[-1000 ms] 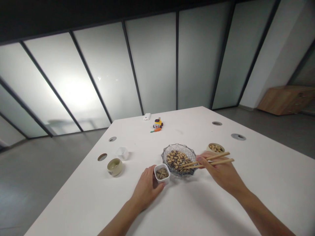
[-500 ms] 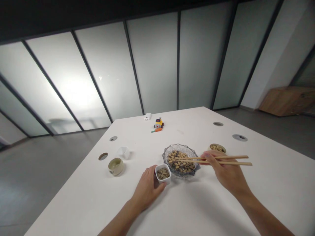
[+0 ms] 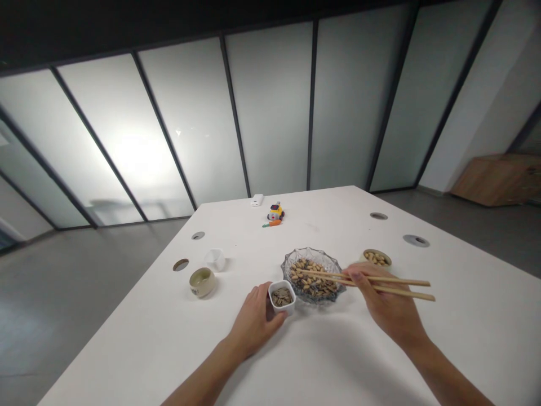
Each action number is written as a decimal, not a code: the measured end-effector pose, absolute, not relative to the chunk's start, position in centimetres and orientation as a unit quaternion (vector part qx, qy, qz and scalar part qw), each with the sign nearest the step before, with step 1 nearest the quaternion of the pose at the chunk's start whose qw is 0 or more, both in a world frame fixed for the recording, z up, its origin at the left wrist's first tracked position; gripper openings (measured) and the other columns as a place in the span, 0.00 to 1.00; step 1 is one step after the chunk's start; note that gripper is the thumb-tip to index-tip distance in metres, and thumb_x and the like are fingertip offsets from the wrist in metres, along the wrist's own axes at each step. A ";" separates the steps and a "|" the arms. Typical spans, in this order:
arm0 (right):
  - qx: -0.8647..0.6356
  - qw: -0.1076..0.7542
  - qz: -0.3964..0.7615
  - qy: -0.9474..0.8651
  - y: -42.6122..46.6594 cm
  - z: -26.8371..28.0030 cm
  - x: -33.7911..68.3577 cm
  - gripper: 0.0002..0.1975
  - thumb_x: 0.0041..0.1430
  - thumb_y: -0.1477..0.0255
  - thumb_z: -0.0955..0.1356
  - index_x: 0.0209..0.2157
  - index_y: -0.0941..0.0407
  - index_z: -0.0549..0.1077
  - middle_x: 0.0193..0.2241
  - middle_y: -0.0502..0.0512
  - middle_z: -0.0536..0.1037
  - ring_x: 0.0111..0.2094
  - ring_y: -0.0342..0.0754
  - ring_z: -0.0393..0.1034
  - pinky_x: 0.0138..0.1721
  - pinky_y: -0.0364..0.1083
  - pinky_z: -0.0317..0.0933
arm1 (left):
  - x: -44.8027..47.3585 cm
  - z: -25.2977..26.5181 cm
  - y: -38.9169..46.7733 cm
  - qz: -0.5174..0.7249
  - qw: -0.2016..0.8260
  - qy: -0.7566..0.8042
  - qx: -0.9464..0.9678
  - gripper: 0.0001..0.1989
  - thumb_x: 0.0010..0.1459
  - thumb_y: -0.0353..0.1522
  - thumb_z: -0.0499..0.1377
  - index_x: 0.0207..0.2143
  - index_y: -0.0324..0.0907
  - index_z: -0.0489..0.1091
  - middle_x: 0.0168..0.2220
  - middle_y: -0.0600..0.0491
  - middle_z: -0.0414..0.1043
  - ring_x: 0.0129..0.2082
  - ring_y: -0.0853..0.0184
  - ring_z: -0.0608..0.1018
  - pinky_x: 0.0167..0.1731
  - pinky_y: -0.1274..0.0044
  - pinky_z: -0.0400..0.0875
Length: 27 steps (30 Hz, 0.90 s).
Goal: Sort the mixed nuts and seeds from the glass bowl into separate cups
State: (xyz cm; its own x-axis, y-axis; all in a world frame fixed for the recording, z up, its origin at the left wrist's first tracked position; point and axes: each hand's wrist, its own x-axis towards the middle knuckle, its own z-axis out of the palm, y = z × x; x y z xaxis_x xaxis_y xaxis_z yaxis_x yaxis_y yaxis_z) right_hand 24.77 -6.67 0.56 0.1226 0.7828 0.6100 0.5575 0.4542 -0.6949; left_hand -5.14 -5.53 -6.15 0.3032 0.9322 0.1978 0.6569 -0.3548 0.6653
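Note:
My left hand (image 3: 255, 318) is wrapped around a small square white cup (image 3: 288, 308) on the table, thumb in front and fingers behind. Striped sunflower seeds (image 3: 282, 296) lie inside it. Just right of the cup stands a clear glass bowl (image 3: 323, 257) with a scalloped rim, holding pistachios (image 3: 305, 268) mixed with sunflower seeds. My right hand (image 3: 382, 301) grips a pair of wooden chopsticks (image 3: 393, 281), whose tips reach over the bowl among the nuts. Whether the tips pinch a piece is too small to tell. Behind that hand sits a small bowl of pistachios (image 3: 375, 257), partly hidden.
On the left are a beige ceramic cup (image 3: 202, 283) and a white cup (image 3: 214, 260). Farther back lie a toy carrot (image 3: 273, 223), a yellow toy vehicle (image 3: 276, 212) and a white device (image 3: 257, 200). Round holes and grommets dot the white table (image 3: 139, 344).
The view has shifted slightly. The chopsticks have tilted, their back ends lower and the tips slightly higher over the glass bowl. My left hand keeps its hold on the white cup.

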 end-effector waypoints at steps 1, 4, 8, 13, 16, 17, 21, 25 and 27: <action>-0.519 0.544 0.080 -0.655 -6.5 0.6 25.2 0.27 0.70 0.44 0.64 0.31 0.50 0.81 0.32 0.57 0.86 0.36 0.56 0.82 0.40 0.52 0.75 | -5.1 -6.1 -5.5 0.290 0.241 0.516 0.769 0.26 0.58 0.33 0.67 0.59 0.44 0.70 0.55 0.44 0.77 0.54 0.51 0.76 0.56 0.62 0.70; -0.537 0.522 0.039 -0.662 -6.0 0.5 26.2 0.28 0.71 0.44 0.63 0.30 0.50 0.80 0.32 0.57 0.86 0.36 0.56 0.81 0.39 0.53 0.74 | -5.1 -6.0 -5.5 0.295 0.248 0.517 0.764 0.27 0.57 0.33 0.67 0.60 0.44 0.69 0.56 0.43 0.76 0.56 0.50 0.76 0.59 0.61 0.69; -0.522 0.494 0.056 -0.693 -5.8 0.2 26.4 0.30 0.73 0.46 0.62 0.26 0.49 0.79 0.31 0.56 0.85 0.35 0.55 0.81 0.37 0.52 0.73 | -5.2 -6.2 -5.4 0.295 0.248 0.515 0.766 0.27 0.58 0.33 0.67 0.60 0.44 0.69 0.55 0.43 0.77 0.55 0.50 0.76 0.59 0.61 0.70; -0.514 0.466 0.094 -0.714 -5.8 -0.1 26.2 0.26 0.74 0.51 0.63 0.27 0.49 0.79 0.33 0.55 0.86 0.36 0.54 0.81 0.38 0.50 0.72 | -5.3 -6.3 -5.4 0.297 0.247 0.516 0.765 0.28 0.58 0.33 0.67 0.60 0.45 0.69 0.55 0.43 0.76 0.55 0.50 0.76 0.58 0.61 0.70; -0.506 0.465 0.108 -0.718 -5.7 -0.1 26.2 0.25 0.74 0.53 0.64 0.27 0.50 0.78 0.30 0.54 0.84 0.34 0.53 0.79 0.37 0.50 0.71 | -5.2 -6.2 -5.4 0.297 0.250 0.513 0.766 0.26 0.58 0.33 0.67 0.59 0.44 0.69 0.55 0.43 0.76 0.55 0.51 0.76 0.58 0.61 0.70; -0.505 0.466 0.111 -0.718 -5.7 -0.1 26.3 0.25 0.74 0.53 0.64 0.27 0.50 0.78 0.30 0.54 0.84 0.33 0.53 0.79 0.37 0.50 0.71 | -5.2 -6.1 -5.5 0.296 0.251 0.513 0.765 0.26 0.58 0.33 0.67 0.59 0.44 0.69 0.55 0.43 0.76 0.55 0.51 0.76 0.58 0.61 0.70; -0.506 0.468 0.107 -0.716 -5.8 0.1 26.3 0.25 0.74 0.52 0.64 0.28 0.50 0.78 0.30 0.55 0.84 0.33 0.53 0.79 0.37 0.50 0.72 | -5.2 -6.1 -5.4 0.296 0.255 0.513 0.765 0.27 0.58 0.33 0.67 0.59 0.44 0.69 0.55 0.43 0.76 0.56 0.50 0.76 0.58 0.61 0.69; -0.512 0.488 0.059 -0.704 -5.9 0.3 26.3 0.29 0.74 0.47 0.61 0.27 0.49 0.79 0.31 0.57 0.85 0.34 0.54 0.81 0.36 0.50 0.73 | -5.3 -6.3 -5.3 0.298 0.255 0.511 0.765 0.27 0.58 0.33 0.67 0.60 0.44 0.69 0.55 0.43 0.76 0.56 0.51 0.76 0.58 0.62 0.69; -0.517 0.489 0.043 -0.702 -6.0 0.4 26.4 0.32 0.74 0.45 0.59 0.26 0.50 0.78 0.30 0.57 0.85 0.32 0.54 0.80 0.34 0.50 0.72 | -5.3 -6.4 -5.3 0.295 0.254 0.513 0.765 0.28 0.58 0.34 0.67 0.60 0.43 0.69 0.55 0.43 0.76 0.55 0.50 0.76 0.58 0.61 0.69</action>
State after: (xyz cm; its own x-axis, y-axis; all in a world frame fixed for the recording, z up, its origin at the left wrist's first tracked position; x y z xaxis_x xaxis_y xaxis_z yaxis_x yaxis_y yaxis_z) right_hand 26.35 -5.98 0.41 0.0118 0.7667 0.6419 0.6829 0.4627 -0.5653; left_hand -5.30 -5.33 -6.42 0.2984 0.9351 0.1910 0.6354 -0.3439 0.6914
